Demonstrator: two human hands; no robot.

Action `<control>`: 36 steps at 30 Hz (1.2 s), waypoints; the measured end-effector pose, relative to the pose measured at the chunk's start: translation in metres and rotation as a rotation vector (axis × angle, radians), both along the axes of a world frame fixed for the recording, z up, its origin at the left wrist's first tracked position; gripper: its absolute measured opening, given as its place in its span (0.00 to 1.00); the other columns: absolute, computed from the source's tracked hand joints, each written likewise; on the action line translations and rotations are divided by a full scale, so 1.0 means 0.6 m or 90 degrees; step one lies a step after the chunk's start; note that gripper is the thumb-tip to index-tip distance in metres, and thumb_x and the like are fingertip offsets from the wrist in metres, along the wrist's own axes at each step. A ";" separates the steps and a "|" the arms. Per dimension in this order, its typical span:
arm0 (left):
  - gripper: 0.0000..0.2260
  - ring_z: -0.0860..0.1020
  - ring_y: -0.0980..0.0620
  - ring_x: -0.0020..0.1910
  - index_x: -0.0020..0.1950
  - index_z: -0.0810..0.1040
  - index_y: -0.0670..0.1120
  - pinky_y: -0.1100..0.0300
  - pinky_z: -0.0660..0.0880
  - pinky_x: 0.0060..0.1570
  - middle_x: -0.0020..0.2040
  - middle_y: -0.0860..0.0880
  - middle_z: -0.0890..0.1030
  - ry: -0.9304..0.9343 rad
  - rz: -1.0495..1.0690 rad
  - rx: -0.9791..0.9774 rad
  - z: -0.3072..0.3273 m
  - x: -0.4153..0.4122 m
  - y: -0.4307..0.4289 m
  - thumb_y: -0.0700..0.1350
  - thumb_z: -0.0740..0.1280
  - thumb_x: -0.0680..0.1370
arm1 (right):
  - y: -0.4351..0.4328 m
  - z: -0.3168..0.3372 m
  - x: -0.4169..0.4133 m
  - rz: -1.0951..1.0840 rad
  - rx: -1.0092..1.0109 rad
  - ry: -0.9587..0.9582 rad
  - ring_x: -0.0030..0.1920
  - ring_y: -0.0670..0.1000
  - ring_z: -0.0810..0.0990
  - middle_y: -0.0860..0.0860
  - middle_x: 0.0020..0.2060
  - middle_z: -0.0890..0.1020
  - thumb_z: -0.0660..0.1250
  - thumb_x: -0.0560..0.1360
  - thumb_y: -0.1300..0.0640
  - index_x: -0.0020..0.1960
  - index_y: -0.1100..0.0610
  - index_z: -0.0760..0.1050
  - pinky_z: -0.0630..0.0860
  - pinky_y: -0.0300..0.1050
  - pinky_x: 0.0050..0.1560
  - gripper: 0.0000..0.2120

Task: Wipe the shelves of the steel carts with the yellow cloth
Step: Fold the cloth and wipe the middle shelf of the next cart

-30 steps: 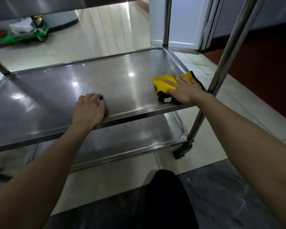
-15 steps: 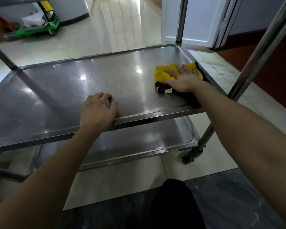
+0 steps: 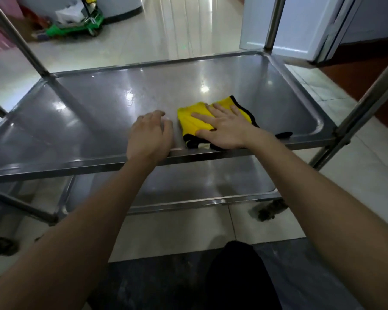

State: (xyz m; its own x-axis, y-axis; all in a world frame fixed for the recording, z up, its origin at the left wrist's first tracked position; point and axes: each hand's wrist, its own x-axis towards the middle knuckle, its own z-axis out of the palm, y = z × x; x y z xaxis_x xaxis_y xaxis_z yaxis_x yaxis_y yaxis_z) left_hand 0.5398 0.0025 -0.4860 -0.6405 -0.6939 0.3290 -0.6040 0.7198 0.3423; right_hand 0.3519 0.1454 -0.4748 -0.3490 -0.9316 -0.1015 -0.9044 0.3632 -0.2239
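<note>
Two hands: left hand [image 3: 151, 135] beside yellow cloth [image 3: 192, 117], blocking leftward.

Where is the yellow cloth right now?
In the head view, the yellow cloth lies flat on the cart's middle shelf near its front edge, pressed under the right hand, just right of the left hand.

Both arms bare, no sleeves. Left hand [image 3: 151, 136] and right hand [image 3: 224, 128] without gloves or rings. Black trouser knee [image 3: 240, 276] below.

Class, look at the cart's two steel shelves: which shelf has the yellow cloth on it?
The upper shelf: the yellow cloth lies there under the right hand. The lower shelf is bare.
</note>
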 end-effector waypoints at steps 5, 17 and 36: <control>0.22 0.78 0.38 0.60 0.65 0.81 0.42 0.42 0.72 0.63 0.60 0.39 0.83 0.030 -0.014 -0.097 0.004 0.006 0.011 0.55 0.54 0.86 | 0.043 0.007 0.034 0.002 -0.024 -0.028 0.86 0.50 0.44 0.45 0.87 0.47 0.49 0.79 0.23 0.84 0.29 0.50 0.39 0.63 0.84 0.35; 0.20 0.77 0.37 0.71 0.80 0.74 0.46 0.42 0.72 0.73 0.72 0.39 0.80 -0.085 -0.128 0.121 0.064 -0.042 0.015 0.49 0.57 0.89 | 0.061 0.055 -0.067 -0.185 -0.048 -0.041 0.74 0.65 0.71 0.63 0.75 0.73 0.61 0.85 0.54 0.80 0.61 0.68 0.69 0.56 0.75 0.24; 0.05 0.80 0.50 0.51 0.61 0.77 0.55 0.53 0.79 0.47 0.54 0.52 0.78 0.216 -0.109 0.288 0.133 0.265 -0.065 0.51 0.65 0.87 | -0.043 0.127 0.175 -0.138 -0.369 -0.397 0.47 0.46 0.81 0.49 0.46 0.82 0.78 0.77 0.48 0.65 0.51 0.78 0.73 0.40 0.43 0.20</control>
State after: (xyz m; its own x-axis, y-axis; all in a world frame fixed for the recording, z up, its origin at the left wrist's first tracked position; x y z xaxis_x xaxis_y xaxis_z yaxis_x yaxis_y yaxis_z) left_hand 0.6986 -0.0367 -0.4060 -0.6667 -0.7087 0.2308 -0.2942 0.5347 0.7921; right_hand 0.4570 0.1195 -0.3983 -0.5625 -0.8155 0.1358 -0.4801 0.1884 -0.8568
